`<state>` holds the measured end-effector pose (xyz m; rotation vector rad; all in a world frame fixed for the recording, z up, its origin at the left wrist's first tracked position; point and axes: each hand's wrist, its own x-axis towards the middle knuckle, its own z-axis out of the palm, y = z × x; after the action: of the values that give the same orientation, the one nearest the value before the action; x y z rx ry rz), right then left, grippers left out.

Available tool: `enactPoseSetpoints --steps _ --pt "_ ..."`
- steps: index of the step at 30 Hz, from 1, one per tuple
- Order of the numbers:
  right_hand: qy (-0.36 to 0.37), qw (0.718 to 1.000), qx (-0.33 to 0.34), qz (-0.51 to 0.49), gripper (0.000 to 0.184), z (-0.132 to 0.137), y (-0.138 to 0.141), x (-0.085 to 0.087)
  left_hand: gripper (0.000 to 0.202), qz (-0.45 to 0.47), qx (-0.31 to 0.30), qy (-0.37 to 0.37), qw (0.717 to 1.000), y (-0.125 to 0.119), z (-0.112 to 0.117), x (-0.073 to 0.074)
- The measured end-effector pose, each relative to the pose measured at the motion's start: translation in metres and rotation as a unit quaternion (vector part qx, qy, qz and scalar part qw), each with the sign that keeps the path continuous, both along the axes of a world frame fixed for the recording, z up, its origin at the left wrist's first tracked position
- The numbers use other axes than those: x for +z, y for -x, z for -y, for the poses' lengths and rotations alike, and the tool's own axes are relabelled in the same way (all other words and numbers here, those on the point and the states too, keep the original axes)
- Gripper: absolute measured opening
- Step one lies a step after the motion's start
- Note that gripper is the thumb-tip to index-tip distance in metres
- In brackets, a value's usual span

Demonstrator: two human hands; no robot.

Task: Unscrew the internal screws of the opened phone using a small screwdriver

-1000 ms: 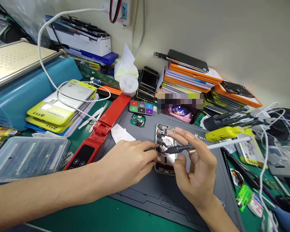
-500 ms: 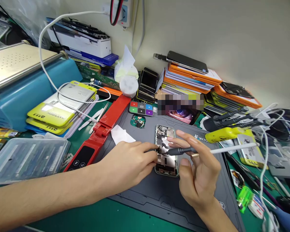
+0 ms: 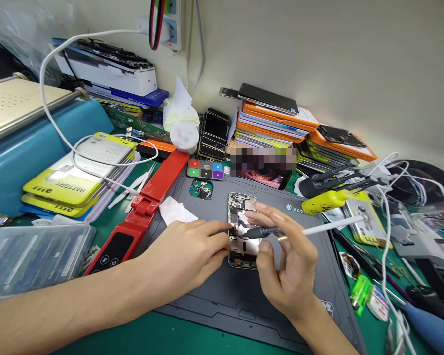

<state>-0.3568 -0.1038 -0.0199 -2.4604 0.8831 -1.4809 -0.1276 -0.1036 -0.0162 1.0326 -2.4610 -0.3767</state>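
Observation:
An opened phone [image 3: 248,251] lies on a grey work mat [image 3: 222,291], its metal shields and inner parts exposed. My left hand [image 3: 192,246] reaches in from the left, thumb and index finger closed at the phone's left edge beside a small dark part. In my right hand [image 3: 290,256] is a slim pen-shaped tool [image 3: 257,232] with a dark front and a white rear shaft. Its front end is over the middle of the phone; the exact tip contact is too small to tell. The right ring and little fingers extend above the phone's right side.
A red hinged holder [image 3: 172,177] and white tissue [image 3: 175,212] lie left of the phone. Behind are a small round circuit board [image 3: 202,189], a coloured-square case [image 3: 206,170] and a lit phone screen [image 3: 262,172]. A yellow bottle [image 3: 323,201] and white cables [image 3: 387,231] lie right.
The camera view has shifted, so the whole scene sits further left. Both hands stay at the phone, with the tool still held over its middle.

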Motion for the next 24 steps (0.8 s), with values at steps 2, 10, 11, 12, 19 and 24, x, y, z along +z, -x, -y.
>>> enactPoseSetpoints --steps 2,10,11,12,19,24 --pt "0.022 1.000 -0.010 -0.017 0.073 -0.0003 -0.0005 0.0021 0.023 0.000 0.002 0.004 1.000 -0.0002 -0.0002 -0.0001" --pt "0.035 0.999 -0.012 -0.018 0.066 -0.0016 -0.0027 0.0027 0.022 -0.006 0.005 0.003 1.000 -0.0003 -0.0003 0.0008" --pt "0.028 1.000 -0.007 -0.011 0.067 -0.0017 -0.0022 0.0019 0.021 -0.008 0.005 0.006 1.000 -0.0003 -0.0003 0.0008" --pt "0.020 1.000 -0.002 -0.004 0.068 -0.0017 -0.0017 0.0013 0.021 -0.010 0.005 0.008 1.000 -0.0003 -0.0003 0.0009" --pt "0.012 1.000 0.004 0.002 0.078 -0.0011 0.0004 -0.0016 0.022 -0.012 0.007 0.001 1.000 -0.0002 0.0000 0.0012" --pt "0.026 1.000 -0.013 -0.011 0.081 -0.0026 0.0007 -0.0013 0.020 -0.015 0.008 -0.003 1.000 0.0005 0.0009 0.0027"
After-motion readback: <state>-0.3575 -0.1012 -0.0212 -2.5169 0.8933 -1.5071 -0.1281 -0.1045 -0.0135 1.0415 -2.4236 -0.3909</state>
